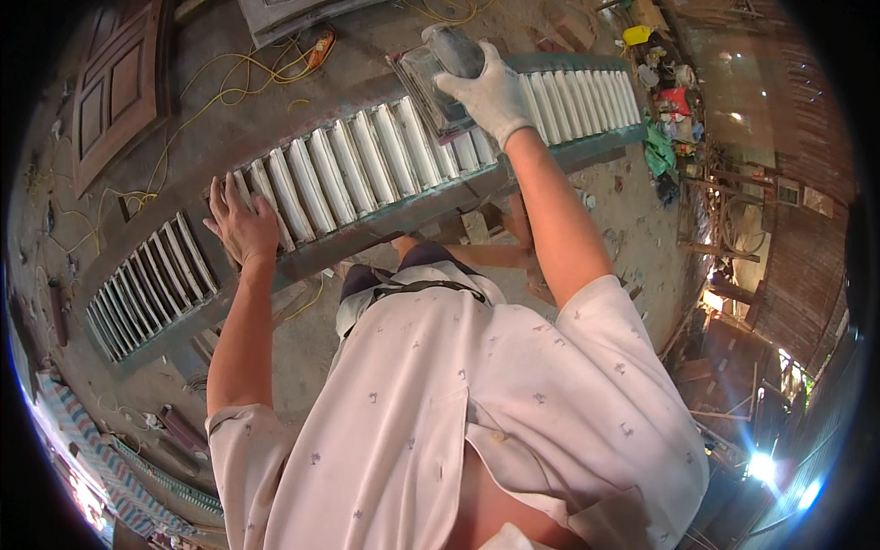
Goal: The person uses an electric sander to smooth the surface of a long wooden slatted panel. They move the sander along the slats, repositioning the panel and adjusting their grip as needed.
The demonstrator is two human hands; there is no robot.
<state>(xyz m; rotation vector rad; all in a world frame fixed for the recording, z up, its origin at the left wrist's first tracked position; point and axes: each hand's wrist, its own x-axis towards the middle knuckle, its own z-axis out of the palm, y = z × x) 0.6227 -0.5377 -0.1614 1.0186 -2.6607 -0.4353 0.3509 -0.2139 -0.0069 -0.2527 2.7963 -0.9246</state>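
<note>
A long louvered shutter (353, 165) lies across in front of me, with a worn dark frame and pale slats. My left hand (245, 223) is bare and rests flat on the bar between two slat sections, fingers stretched out. On the right, my right hand (492, 99) wears a whitish work glove and is wrapped round a dark power sander (456, 51). The sander's flat plate sits over the slats and the far rail of the frame. What lies under the plate is hidden.
A brown panelled door (117, 87) lies at the far left. A yellow cord (240, 62) and an orange power strip (321, 49) are on the floor beyond the shutter. Green cloth (658, 148) and a red item (675, 100) lie past its right end, among clutter.
</note>
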